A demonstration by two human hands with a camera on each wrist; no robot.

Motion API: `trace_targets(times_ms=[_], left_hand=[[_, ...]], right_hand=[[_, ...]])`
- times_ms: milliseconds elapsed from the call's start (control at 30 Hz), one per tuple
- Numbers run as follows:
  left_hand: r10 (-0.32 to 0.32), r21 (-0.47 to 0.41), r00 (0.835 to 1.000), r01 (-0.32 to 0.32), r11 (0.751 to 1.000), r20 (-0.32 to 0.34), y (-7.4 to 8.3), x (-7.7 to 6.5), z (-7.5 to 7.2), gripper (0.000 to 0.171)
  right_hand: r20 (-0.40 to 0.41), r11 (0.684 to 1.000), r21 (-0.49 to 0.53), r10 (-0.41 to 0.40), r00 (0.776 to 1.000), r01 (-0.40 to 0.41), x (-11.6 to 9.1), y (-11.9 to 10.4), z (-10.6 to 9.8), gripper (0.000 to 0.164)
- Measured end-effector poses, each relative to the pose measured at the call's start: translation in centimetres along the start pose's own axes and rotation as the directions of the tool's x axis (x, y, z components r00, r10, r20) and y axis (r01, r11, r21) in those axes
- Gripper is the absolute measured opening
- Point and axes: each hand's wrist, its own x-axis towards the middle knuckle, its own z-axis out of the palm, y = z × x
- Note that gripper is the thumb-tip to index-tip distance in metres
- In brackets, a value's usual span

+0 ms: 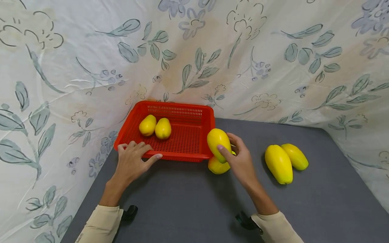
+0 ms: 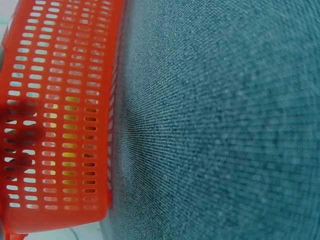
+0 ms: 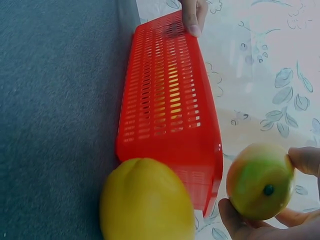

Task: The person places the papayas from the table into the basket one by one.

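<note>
My right hand [image 1: 241,158] holds a yellow mango [image 1: 218,140] between thumb and fingers, just right of the red plastic basket [image 1: 208,135]. In the right wrist view this held mango [image 3: 260,182] shows a greenish end with a dark stem spot, level with the basket's rim. Below it another mango [image 1: 217,167] lies on the table by the basket's near right corner. My left hand [image 1: 132,162] grips the near left rim, fingers over the edge and thumb along the outside. Inside the basket, toward its left, sit two mangoes [image 1: 148,125].
Two more mangoes [image 1: 279,165] lie side by side at the right of the dark grey table [image 1: 188,209]. Floral cloth [image 1: 194,50] hangs behind the table and along its left side, close to the basket's back.
</note>
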Motion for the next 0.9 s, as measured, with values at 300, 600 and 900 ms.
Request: trace_targets(times_ms=[300,600,900], left_hand=[[0.011,0.005,1.0,-0.011,1.0,-0.004,0.0,0.0,0.2,0.047],[0.014,0.006,1.0,-0.014,1.0,-0.008,-0.1,-0.1,0.3,0.047],[0.012,-0.001,1.0,-0.012,1.0,-0.01,-0.2,-0.1,0.1,0.045]], right_hand=[[0.004,1.0,0.003,0.016,1.0,-0.016,0.5,-0.4,1.0,0.07],[-0.023,1.0,0.001,-0.007,1.0,0.007,0.5,-0.4,1.4,0.069],[-0.018,1.0,0.012,0.003,1.0,-0.003,0.3,0.1,1.0,0.068]])
